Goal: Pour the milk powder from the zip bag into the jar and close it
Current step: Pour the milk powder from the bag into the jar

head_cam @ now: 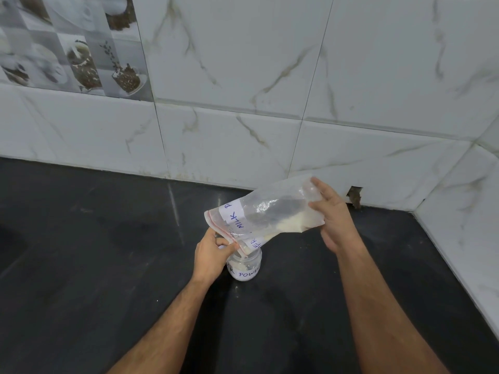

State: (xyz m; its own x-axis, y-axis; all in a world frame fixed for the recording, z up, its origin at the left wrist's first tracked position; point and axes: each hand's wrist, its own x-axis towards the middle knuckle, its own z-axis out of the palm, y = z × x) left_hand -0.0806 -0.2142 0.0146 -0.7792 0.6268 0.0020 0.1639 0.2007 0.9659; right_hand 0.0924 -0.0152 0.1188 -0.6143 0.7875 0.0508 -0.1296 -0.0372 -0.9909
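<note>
A clear zip bag point(266, 211) with a white label reading "MILK" is tilted, its open mouth down over a small clear jar point(245, 267). White milk powder lies along the bag's lower side. The open jar stands on the black counter, labelled "POWDER", with some powder inside. My left hand point(212, 256) pinches the bag's mouth corner just above the jar's rim. At the bag's raised bottom end, my right hand point(333, 215) grips it. No lid is in view.
The black counter point(108, 265) runs back to a white marble-tiled wall point(243, 130), which turns a corner at the right. A small broken hole point(354, 197) sits at the wall's base, behind my right hand.
</note>
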